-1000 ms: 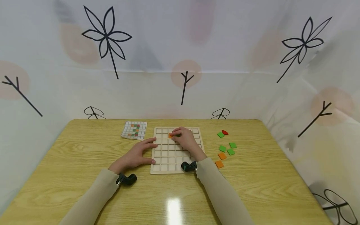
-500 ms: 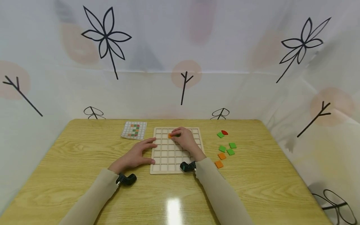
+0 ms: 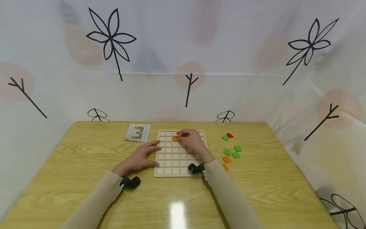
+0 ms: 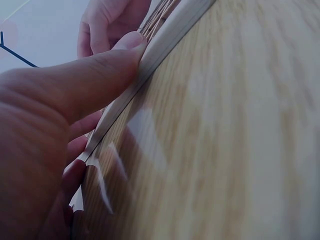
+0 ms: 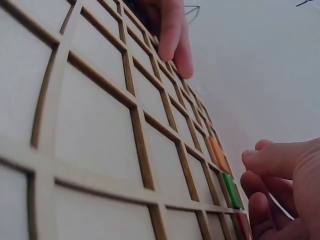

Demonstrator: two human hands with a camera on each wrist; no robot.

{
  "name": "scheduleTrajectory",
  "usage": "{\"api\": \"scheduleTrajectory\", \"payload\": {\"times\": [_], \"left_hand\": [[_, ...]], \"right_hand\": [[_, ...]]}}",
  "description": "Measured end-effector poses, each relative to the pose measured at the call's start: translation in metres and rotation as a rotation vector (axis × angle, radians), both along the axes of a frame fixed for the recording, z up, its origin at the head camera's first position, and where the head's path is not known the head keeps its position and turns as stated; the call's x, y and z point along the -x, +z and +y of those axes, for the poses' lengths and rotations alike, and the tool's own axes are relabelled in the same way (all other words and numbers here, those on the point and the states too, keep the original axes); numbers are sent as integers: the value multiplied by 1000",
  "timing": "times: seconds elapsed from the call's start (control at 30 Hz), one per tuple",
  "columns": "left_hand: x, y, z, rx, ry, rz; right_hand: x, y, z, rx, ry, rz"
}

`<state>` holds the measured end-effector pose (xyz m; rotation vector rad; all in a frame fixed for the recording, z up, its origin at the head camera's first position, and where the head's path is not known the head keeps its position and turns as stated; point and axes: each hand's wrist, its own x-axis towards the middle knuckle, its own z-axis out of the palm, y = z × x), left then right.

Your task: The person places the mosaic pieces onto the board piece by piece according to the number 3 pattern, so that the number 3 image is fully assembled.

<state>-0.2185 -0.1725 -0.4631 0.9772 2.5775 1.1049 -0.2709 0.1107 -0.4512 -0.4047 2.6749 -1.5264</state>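
A light wooden grid board (image 3: 168, 156) lies on the table in the head view. In it sits an orange tile (image 3: 175, 138); the right wrist view shows a green tile (image 5: 232, 191) and a dark red tile (image 5: 243, 225) in line with it. My right hand (image 3: 194, 141) hovers over the far rows just right of the orange tile, fingers loosely bent, nothing visible between thumb and fingertips. Along the board's left edge rests my left hand (image 3: 139, 157), fingers spread. Its thumb (image 4: 107, 67) touches the wooden rim in the left wrist view.
A paper card with a coloured grid pattern (image 3: 138, 132) lies left of the board. Loose pieces lie to the right: several green tiles (image 3: 238, 148), a red rounded piece (image 3: 230, 135) and orange tiles (image 3: 227, 159). A patterned cloth (image 3: 160, 95) hangs behind the table.
My right hand has drawn slightly back to the right, off the orange tile, which now shows more fully in its cell. The left hand stays at the board's edge.
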Motion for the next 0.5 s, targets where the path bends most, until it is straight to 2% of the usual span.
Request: {"api": "scheduleTrajectory", "payload": {"times": [0.33, 0.5], "left_hand": [[0, -1, -1, 11, -4, 13], [0, -2, 0, 15, -8, 22]], "right_hand": [[-2, 8, 28, -27, -16, 9], [-7, 10, 49, -54, -37, 30]]}}
